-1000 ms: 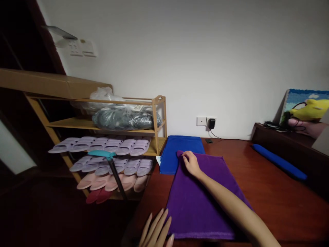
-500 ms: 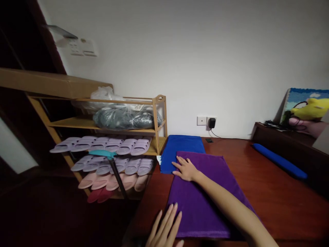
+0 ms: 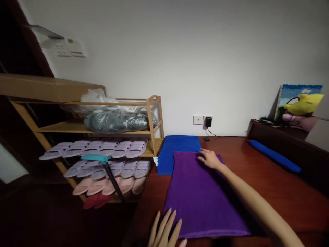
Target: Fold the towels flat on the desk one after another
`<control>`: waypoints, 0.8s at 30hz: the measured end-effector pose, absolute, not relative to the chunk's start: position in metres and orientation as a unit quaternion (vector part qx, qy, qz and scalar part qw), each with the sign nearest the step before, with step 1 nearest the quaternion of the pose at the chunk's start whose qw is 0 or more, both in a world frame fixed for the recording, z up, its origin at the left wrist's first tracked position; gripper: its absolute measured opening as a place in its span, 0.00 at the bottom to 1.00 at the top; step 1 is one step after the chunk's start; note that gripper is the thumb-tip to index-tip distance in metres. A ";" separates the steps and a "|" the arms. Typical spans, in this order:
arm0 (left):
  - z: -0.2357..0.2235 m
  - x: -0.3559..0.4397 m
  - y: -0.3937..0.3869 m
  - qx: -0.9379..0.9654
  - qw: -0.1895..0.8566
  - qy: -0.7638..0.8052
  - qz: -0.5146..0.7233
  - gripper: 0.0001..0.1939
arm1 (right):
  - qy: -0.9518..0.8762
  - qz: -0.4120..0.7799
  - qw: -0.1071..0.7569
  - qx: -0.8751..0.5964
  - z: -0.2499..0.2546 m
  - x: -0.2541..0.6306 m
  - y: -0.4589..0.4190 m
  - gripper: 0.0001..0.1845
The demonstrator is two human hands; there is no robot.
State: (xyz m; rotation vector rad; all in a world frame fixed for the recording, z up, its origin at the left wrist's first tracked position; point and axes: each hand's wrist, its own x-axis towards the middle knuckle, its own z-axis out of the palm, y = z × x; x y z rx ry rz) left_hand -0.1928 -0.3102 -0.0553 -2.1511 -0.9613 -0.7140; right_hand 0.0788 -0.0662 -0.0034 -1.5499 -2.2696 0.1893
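A purple cloth [image 3: 197, 195] lies flat on the reddish-brown wooden table [image 3: 269, 192], its far end overlapping a folded blue cloth [image 3: 180, 144]. My right hand [image 3: 209, 159] rests on the purple cloth near its far right corner, fingers spread and pointing left. At the near left edge of the same cloth, my left hand [image 3: 167, 230] lies with its fingers stretched forward, partly cut off by the bottom of the view. Neither hand grips anything that I can see.
Left of the table stands a wooden shoe rack [image 3: 151, 116] with several slippers [image 3: 137, 147] and plastic-wrapped bundles [image 3: 118, 120]. A turquoise-topped dark handle [image 3: 95, 157] leans before it. A rolled blue item [image 3: 273, 156] lies at right, below a ledge with a yellow plush toy [image 3: 304, 104].
My right hand has slid to the right across the far end of the purple cloth. My left hand stays at the near left edge. The view has shifted slightly right.
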 end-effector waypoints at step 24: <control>-0.110 0.033 -0.276 -0.769 0.272 -0.251 -0.521 0.11 | -0.700 0.001 0.216 -0.681 -0.029 0.177 -0.071 0.13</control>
